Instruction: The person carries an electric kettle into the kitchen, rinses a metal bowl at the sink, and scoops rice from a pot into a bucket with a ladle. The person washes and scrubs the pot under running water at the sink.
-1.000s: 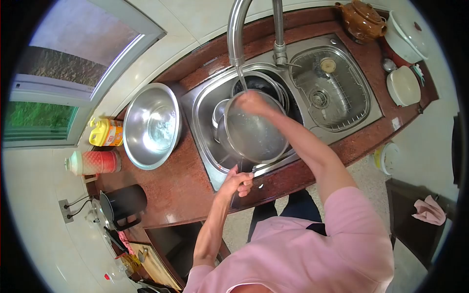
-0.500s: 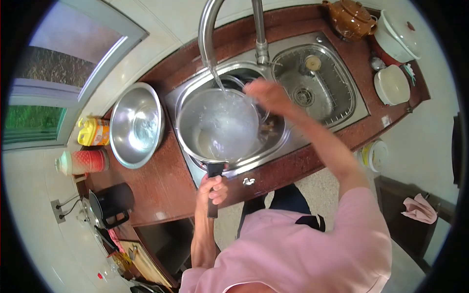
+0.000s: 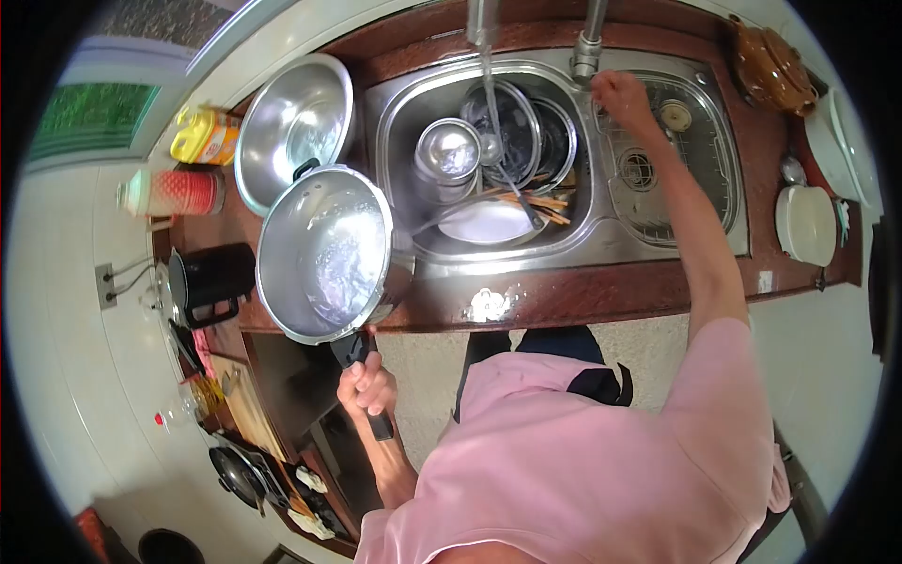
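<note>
My left hand is wrapped round the black handle of a steel pressure cooker pot. The pot is lidless, with some water in it, over the counter left of the sink. My right hand is closed at the base of the faucet, where its lever sits, mostly hidden by the fingers. Water runs from the spout into the left basin. A steel bowl, dark round pans or lids, a white dish and chopsticks lie in that basin.
A large steel basin stands left of the sink, behind the pot. Beside it are a yellow bottle, a red-and-white container and a black kettle. A brown teapot and a white bowl stand at the right.
The pot has moved from under the running water in the left basin to the left, over the counter. My right hand has moved from beside the pot to the faucet base. The view has shifted.
</note>
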{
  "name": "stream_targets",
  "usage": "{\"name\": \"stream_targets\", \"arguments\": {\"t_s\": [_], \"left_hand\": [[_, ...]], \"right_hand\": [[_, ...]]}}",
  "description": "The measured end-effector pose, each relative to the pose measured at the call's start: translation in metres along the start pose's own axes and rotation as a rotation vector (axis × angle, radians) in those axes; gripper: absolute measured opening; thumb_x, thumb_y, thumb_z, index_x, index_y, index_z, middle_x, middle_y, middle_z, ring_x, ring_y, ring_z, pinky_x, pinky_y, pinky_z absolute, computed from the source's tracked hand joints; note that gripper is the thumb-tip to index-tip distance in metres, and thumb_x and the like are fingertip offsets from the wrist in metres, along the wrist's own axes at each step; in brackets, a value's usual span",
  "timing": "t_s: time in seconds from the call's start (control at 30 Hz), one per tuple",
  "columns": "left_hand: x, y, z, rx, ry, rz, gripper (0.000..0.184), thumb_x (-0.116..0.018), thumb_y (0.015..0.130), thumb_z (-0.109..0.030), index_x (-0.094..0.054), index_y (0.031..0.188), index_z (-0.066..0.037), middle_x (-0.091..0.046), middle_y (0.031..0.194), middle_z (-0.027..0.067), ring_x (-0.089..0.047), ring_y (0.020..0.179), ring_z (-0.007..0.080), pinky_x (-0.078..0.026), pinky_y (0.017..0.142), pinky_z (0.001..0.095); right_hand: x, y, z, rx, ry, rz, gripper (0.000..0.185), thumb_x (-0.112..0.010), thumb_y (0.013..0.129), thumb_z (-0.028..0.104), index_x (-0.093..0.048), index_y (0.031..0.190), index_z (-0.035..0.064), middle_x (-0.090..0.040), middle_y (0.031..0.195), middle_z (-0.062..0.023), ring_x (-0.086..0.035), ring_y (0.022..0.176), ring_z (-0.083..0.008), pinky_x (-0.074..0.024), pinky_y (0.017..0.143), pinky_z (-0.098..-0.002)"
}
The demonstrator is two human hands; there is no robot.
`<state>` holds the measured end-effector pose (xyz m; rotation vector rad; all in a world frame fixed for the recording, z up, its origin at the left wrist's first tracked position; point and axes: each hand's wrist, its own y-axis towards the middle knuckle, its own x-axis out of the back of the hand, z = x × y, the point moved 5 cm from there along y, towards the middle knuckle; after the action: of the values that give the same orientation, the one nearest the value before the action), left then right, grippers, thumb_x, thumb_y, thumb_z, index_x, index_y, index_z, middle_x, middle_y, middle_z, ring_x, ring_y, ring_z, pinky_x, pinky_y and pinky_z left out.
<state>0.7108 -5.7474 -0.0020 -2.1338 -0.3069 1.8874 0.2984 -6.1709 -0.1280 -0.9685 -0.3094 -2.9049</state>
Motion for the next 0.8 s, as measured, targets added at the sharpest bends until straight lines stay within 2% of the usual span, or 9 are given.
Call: {"name": "stream_targets", "arguments": {"t_s": [0.07, 0.17, 0.23, 0.37, 0.4, 0.43, 0.5, 0.6, 0.8], "left_hand": [[0.009, -0.013, -0.009, -0.038, 0.024, -0.026, 0.055, -0.047, 0.096, -0.004, -0.024, 0.146, 0.003, -0.046, 0.069, 0.0035, -0.044, 0.044, 0.0065, -0.045, 0.037, 0.0249], [0.025, -0.027, -0.020, -0.065, 0.036, -0.042, 0.055, -0.047, 0.096, -0.003, -0.024, 0.146, 0.003, -0.045, 0.069, 0.0033, -0.044, 0.043, 0.0065, -0.045, 0.037, 0.0248], [0.038, -0.033, -0.027, -0.082, 0.030, -0.055, 0.055, -0.047, 0.096, -0.002, -0.024, 0.146, 0.003, -0.045, 0.068, 0.0031, -0.043, 0.043, 0.0064, -0.045, 0.036, 0.0244], [0.053, -0.041, -0.041, -0.093, 0.068, -0.114, 0.052, -0.053, 0.094, -0.002, -0.034, 0.142, 0.004, -0.044, 0.067, 0.0020, -0.039, 0.040, 0.0043, -0.038, 0.031, 0.0221], [0.053, -0.042, -0.045, -0.086, 0.113, -0.136, 0.048, -0.054, 0.093, -0.002, -0.038, 0.138, 0.003, -0.043, 0.065, 0.0014, -0.038, 0.039, 0.0038, -0.036, 0.030, 0.0214], [0.053, -0.041, -0.047, -0.071, 0.157, -0.155, 0.043, -0.055, 0.093, -0.003, -0.043, 0.134, 0.002, -0.042, 0.064, 0.0008, -0.037, 0.039, 0.0033, -0.035, 0.030, 0.0206], [0.055, -0.039, -0.055, -0.054, 0.245, -0.186, 0.031, -0.058, 0.092, -0.004, -0.049, 0.122, -0.001, -0.041, 0.060, -0.0011, -0.035, 0.038, 0.0020, -0.032, 0.029, 0.0197], [0.062, -0.038, -0.063, -0.022, 0.308, -0.219, 0.033, -0.061, 0.090, -0.005, -0.050, 0.121, -0.001, -0.042, 0.060, -0.0007, -0.035, 0.038, 0.0022, -0.031, 0.030, 0.0199], [0.073, -0.042, -0.095, 0.060, 0.630, -0.349, 0.042, -0.066, 0.087, -0.013, -0.049, 0.120, 0.005, -0.046, 0.057, 0.0015, -0.039, 0.035, 0.0040, -0.032, 0.029, 0.0206]], "right_hand": [[0.008, 0.011, 0.013, -0.091, -0.127, 0.053, 0.025, -0.058, 0.086, 0.026, -0.068, 0.085, 0.0029, -0.067, 0.084, -0.0202, -0.065, 0.080, -0.0386, -0.0515, 0.075, -0.0464], [-0.027, -0.025, 0.007, 0.295, -0.232, 0.444, 0.020, -0.058, 0.082, 0.022, -0.068, 0.080, 0.0039, -0.068, 0.085, -0.0192, -0.064, 0.079, -0.0396, -0.0529, 0.075, -0.0480], [-0.068, -0.069, 0.019, 0.225, -0.490, 0.783, 0.016, -0.060, 0.079, 0.020, -0.069, 0.078, 0.0061, -0.069, 0.086, -0.0179, -0.066, 0.082, -0.0383, -0.0531, 0.076, -0.0479], [-0.122, -0.120, 0.035, 0.473, -0.985, 0.964, 0.013, -0.063, 0.077, 0.017, -0.071, 0.082, 0.0075, -0.072, 0.090, -0.0148, -0.069, 0.089, -0.0321, -0.0512, 0.080, -0.0461], [-0.140, -0.129, 0.002, 0.524, -0.981, 0.946, 0.016, -0.062, 0.079, 0.015, -0.072, 0.088, 0.0077, -0.072, 0.096, -0.0155, -0.069, 0.095, -0.0315, -0.0497, 0.084, -0.0457], [-0.141, -0.132, 0.014, 0.360, -0.973, 1.046, 0.029, -0.064, 0.075, 0.018, -0.072, 0.098, 0.0025, -0.067, 0.113, -0.0211, -0.061, 0.114, -0.0368, -0.0441, 0.100, -0.0492], [-0.148, -0.137, -0.001, 0.340, -1.132, 1.020, 0.031, -0.058, 0.083, 0.021, -0.070, 0.104, 0.0025, -0.067, 0.116, -0.0203, -0.059, 0.117, -0.0374, -0.0384, 0.105, -0.0518], [-0.156, -0.141, -0.026, 0.451, -1.245, 0.931, 0.032, -0.051, 0.089, 0.022, -0.069, 0.108, 0.0038, -0.067, 0.119, -0.0194, -0.059, 0.118, -0.0363, -0.0346, 0.107, -0.0530], [-0.165, -0.129, -0.047, 0.445, -1.287, 1.056, 0.031, -0.049, 0.091, 0.022, -0.074, 0.102, 0.0085, -0.069, 0.119, -0.0158, -0.062, 0.114, -0.0312, -0.0361, 0.104, -0.0523]]}}
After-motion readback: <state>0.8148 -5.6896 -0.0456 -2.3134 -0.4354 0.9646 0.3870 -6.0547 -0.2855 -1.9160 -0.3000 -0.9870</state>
